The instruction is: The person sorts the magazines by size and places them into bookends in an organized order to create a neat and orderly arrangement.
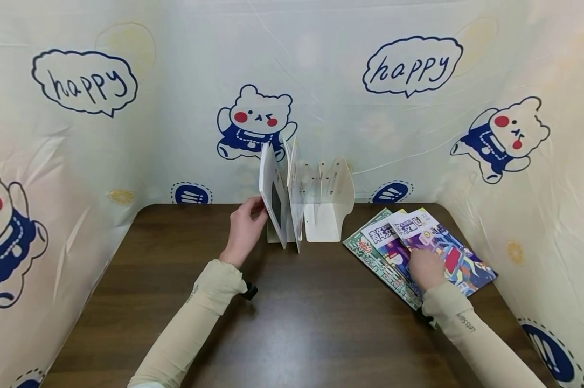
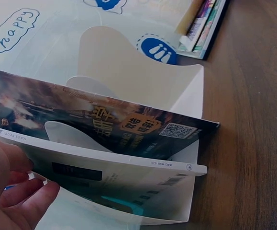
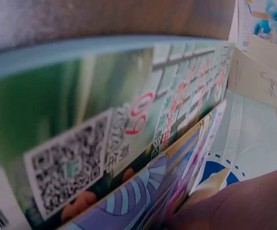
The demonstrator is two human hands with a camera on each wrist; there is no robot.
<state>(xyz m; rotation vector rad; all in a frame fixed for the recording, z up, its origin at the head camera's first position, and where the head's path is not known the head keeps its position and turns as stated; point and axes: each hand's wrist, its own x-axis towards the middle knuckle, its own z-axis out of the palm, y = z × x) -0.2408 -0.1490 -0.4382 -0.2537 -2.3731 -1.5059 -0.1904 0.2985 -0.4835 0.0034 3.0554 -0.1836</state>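
My left hand (image 1: 245, 229) is at the left side of a white-edged book (image 1: 272, 199) standing in a white book rack (image 1: 327, 223). In the left wrist view its bent fingers (image 2: 40, 203) lie against the near face of that book, close to the spine. Beside the book stands a dark magazine (image 2: 143, 127) with a QR code. My right hand (image 1: 426, 269) rests on fanned magazines on the table, at the left edge of the top purple magazine (image 1: 461, 264). Under it lie another purple magazine (image 1: 379, 234) and a green magazine (image 1: 365, 248). The right fingertips are hidden; I cannot tell whether they pinch the top magazine.
The rack stands at the back edge of the brown table (image 1: 297, 323), its right compartment showing bare white dividers. Behind it hangs a pale curtain (image 1: 321, 54) printed with bears and speech bubbles. The magazines lie to the rack's right.
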